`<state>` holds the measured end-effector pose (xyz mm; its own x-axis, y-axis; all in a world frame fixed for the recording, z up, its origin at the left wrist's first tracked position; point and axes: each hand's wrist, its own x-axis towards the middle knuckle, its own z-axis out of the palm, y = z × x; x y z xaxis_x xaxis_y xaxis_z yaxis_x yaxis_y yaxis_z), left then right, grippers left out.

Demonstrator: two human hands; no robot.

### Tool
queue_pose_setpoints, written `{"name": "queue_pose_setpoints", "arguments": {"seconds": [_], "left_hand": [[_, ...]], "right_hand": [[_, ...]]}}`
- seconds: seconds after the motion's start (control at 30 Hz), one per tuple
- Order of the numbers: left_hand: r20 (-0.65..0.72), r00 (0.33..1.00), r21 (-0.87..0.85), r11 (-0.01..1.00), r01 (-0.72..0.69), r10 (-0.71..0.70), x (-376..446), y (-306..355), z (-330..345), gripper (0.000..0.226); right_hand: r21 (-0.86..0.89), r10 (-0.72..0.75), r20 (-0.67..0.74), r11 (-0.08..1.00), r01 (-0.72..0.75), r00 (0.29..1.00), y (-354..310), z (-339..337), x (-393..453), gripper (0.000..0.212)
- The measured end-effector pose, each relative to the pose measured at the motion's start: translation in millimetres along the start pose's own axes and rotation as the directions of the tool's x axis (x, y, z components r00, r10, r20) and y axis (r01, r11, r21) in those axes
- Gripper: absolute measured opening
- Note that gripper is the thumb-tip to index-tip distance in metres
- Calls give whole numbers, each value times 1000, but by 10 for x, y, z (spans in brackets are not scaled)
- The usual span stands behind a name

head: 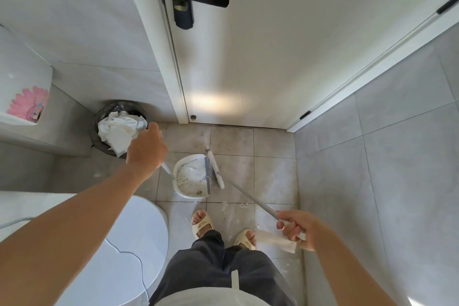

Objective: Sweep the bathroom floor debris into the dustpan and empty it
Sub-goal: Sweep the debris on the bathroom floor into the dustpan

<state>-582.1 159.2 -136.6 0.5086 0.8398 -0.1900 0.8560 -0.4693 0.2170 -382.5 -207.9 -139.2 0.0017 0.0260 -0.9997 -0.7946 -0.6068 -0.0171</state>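
White plastic forms the round dustpan [190,176], which sits on the beige tiled floor [273,171] ahead of my feet, mouth facing right. My left hand [146,148] is curled round the top of the dustpan's slim upright handle [167,169]; I cannot see the fingertips. My right hand [299,230] is curled round the grey metal broom pole [250,196], with a crumpled white paper scrap [278,241] caught under the same fingers.

The governing relation: the pole's long axis runs diagonally from my right hand up and left to the white broom head [215,169], which lies against the dustpan's grey lip [207,174]. White debris bits [224,206] lie between the pan and my feet, on the near side of the head. I judge the next stroke requires pulling the head back toward me, then pushing left into the mouth.

The black lined waste bin [119,126], full of white paper, stands just beside the left hand, which is therefore the nearer one for emptying.
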Motion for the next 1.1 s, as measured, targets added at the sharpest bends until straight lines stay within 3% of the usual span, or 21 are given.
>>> {"name": "queue_pose_setpoints", "arguments": {"seconds": [0.1,0.2,0.3,0.47,0.6,0.7,0.87,1.0,1.1], "left_hand": [[1,1000,-5,1000,14,-14,3,9,14,24],[21,999,-38,999,31,-30,16,66,12,20],[46,998,-54,998,41,-39,56,104,-4,15],[64,997,-66,997,49,-44,113,61,-5,9],[63,997,-54,998,39,-35,123,-24,-29,10],[79,996,-69,997,45,-39,152,-63,-76,10],[113,992,-128,989,73,-58,241,-160,-150,7],[136,987,-124,987,104,-87,258,-256,-155,9],[164,979,-112,984,137,-118,305,-312,-150,9]], "right_hand": [[71,-1,41,997,-2,999,-38,-87,-152,14],[-42,-64,-95,997,60,993,-38,186,-161,17],[-150,-53,-202,988,22,978,-90,603,-94,17],[27,43,28,999,-44,999,-295,666,-117,3],[13,6,113,1000,-8,994,-443,378,-337,13],[-100,-58,71,993,65,996,-630,362,-495,23],[-352,-179,-49,924,151,983,-1158,662,-712,18],[-642,-313,-172,755,135,934,-1591,1084,-699,11],[-781,-354,-148,614,110,923,-1965,1324,-610,11]]}}
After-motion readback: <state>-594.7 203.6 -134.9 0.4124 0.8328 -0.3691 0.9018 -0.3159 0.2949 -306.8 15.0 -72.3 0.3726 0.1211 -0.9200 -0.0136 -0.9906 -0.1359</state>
